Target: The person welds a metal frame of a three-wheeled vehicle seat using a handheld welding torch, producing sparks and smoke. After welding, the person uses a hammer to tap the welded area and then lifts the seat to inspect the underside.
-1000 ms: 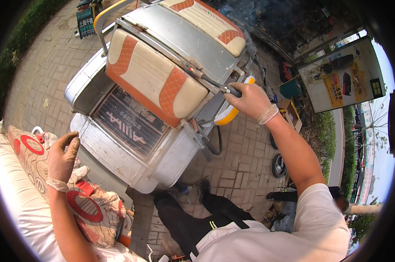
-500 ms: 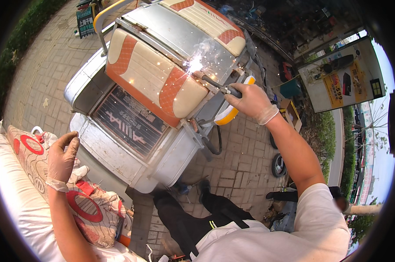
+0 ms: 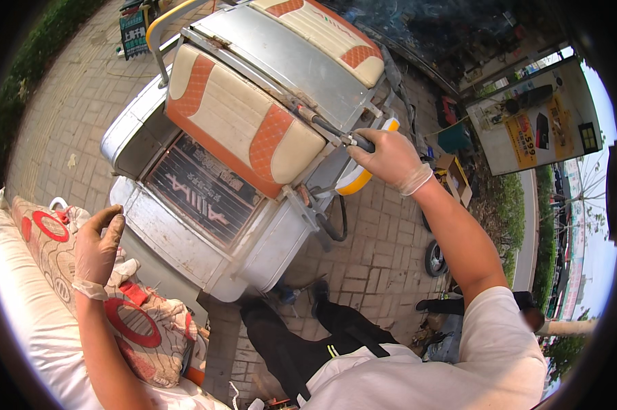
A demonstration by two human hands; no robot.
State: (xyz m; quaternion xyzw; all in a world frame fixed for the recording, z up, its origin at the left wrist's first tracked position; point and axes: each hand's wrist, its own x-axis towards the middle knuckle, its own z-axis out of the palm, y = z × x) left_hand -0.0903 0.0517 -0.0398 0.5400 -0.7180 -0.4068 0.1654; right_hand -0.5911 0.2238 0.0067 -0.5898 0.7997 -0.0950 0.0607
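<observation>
Fingers [image 3: 382, 139] of the person's right hand [image 3: 391, 158], in a thin translucent glove [image 3: 413, 180], are wrapped round a slender, black-handled welding torch [image 3: 331, 129]. It points toward ten o'clock, its tip by the edge of a cream-and-orange padded seat [image 3: 230, 116]. Toward half past eight from that hand is the gloved left hand [image 3: 95, 251], half-curled; whether its fingertips meet cannot be told. Beige, red-ringed cloth [image 3: 135, 325] lies at its five o'clock.

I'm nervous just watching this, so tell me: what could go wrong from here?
The tip of the tool in the right hand sparked a moment ago; more sparks could scorch the nearer padded seat close by. They might also burn the bare right forearm, since the thin glove ends at the wrist.
</observation>
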